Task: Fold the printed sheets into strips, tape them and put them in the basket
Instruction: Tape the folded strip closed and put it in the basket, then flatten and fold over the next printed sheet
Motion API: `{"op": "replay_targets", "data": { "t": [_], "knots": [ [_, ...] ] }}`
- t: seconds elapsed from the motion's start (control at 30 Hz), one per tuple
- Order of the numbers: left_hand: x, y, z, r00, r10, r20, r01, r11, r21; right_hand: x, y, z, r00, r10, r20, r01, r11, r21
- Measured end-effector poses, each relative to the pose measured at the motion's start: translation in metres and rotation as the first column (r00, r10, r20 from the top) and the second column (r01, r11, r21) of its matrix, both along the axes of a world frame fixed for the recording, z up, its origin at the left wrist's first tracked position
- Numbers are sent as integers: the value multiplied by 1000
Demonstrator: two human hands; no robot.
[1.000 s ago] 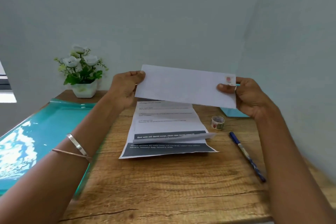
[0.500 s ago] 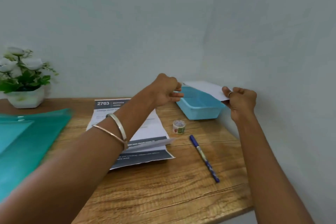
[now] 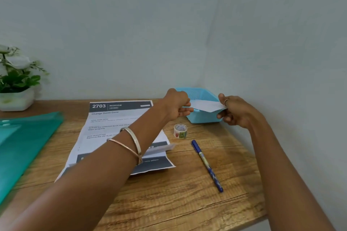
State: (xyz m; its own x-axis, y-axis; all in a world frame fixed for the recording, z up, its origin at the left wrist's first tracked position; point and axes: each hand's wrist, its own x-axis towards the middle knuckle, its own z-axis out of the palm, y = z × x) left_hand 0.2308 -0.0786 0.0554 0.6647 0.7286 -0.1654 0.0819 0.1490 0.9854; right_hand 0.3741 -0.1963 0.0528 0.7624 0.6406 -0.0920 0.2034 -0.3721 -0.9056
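Both hands hold a folded white paper strip (image 3: 207, 106) over the light blue plastic basket (image 3: 203, 117), which stands in the far right corner of the wooden table (image 3: 169, 199) against the wall. The left hand (image 3: 177, 106) grips the strip's left end, its fingers curled round the paper with the knuckles turned toward the camera. The right hand (image 3: 234, 111) pinches the right end between thumb and curled fingers; a ring shows on one finger. The strip spans the basket's open top, level with or just above its rim; whether it touches the rim cannot be told.

A printed sheet (image 3: 116, 129) headed "2703 BEDROOM" and "Change Duvet Cover" lies flat on the table under the left forearm, creased across its lower part, with a raised fold near the dark band at its bottom. Two bangles (image 3: 131, 141) circle the left wrist. A small roll of patterned tape (image 3: 180, 131) stands on the table just in front of the basket, and a blue pen (image 3: 207, 166) lies slantwise nearer the camera, right of the sheet. A teal plastic folder (image 3: 22, 148) covers the table's left side, and a white pot of artificial white flowers (image 3: 15, 82) stands at the far left by the wall.
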Motion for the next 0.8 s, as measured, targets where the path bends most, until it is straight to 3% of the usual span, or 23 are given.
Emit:
{"op": "replay_targets", "data": {
  "t": [0.23,0.37,0.47,0.53,0.63,0.73,0.8],
  "knots": [
    [-12,2,-4,1000,10,-10,-10,1000,-6,-9,-15,2,982,-121,-145,118,993,-30],
    [-30,10,4,999,43,28,-44,999,25,-24,-22,20,922,-333,198,326,943,67],
    [-53,17,12,993,104,59,-110,989,100,-44,-16,37,870,-354,342,246,914,322],
    [-75,25,15,985,159,65,-169,967,189,-67,-4,48,896,-250,366,87,908,410],
    [-112,43,14,975,218,42,-221,932,286,-102,23,54,925,46,376,-183,923,337],
    [-152,67,3,944,317,-92,-246,862,444,-130,60,40,850,365,380,-404,914,24],
    [-174,82,-9,900,390,-194,-229,802,552,-140,86,24,804,447,393,-402,895,-195]
  ]
}}
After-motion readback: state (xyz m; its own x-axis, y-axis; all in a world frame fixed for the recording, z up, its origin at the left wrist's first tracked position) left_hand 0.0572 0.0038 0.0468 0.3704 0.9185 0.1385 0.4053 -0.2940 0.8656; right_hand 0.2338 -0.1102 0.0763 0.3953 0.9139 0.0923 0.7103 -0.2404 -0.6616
